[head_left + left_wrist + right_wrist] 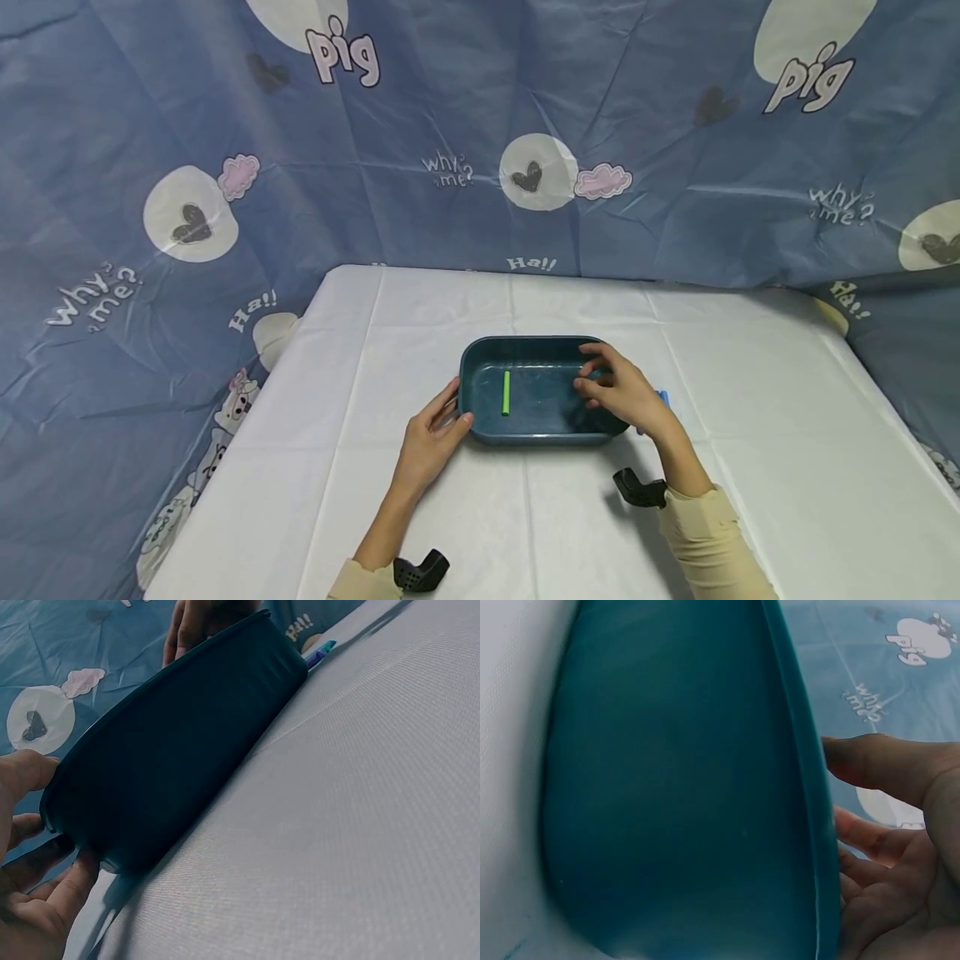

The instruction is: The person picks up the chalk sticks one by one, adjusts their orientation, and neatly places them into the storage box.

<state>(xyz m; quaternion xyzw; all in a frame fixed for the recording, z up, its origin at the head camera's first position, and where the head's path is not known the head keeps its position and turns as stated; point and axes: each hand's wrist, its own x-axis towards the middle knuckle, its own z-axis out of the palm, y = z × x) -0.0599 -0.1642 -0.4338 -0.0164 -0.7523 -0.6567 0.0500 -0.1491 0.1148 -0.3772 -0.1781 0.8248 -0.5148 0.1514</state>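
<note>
Some blue pieces (664, 398) right of centre show me only parts past the relaxed, empty right hand (624, 392), the left hand (429, 442) gripping the mid-frame tray (532, 439) that holds a green stick (506, 394).

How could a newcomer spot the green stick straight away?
On the white-covered table sits a dark teal tray, its left end touched by the left hand. On the tray's floor, nearer that end, lies a slim, straight stick. Its bright green sets it apart from the blue bits visible outside the tray, beside the right hand.
</note>
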